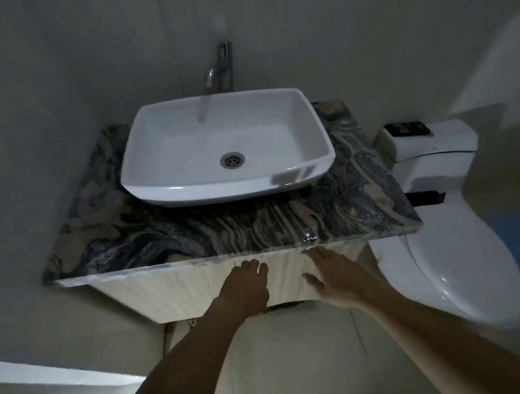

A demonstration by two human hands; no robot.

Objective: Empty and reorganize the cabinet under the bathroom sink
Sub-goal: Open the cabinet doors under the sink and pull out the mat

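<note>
A home bathroom: white basin [225,149] on a marbled counter [223,230], tap [221,66] behind the basin, toilet [443,224] right of it, pale cabinet [172,291] below, tiled floor [289,355].

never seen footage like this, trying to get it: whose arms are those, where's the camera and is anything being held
There is only one picture, taken by a wide-angle camera worn on a person's head, looking forward and down. That is why the walls bend and the two bare arms come in from the bottom: they belong to the wearer.

The left hand has its fingers curled at the top of the closed cabinet front, just under the countertop. Whether it grips an edge cannot be told. The right hand is open with fingers spread, near the same front, holding nothing.

On the countertop sits a white sink with a tap behind it. A toilet stands to the right.
</note>
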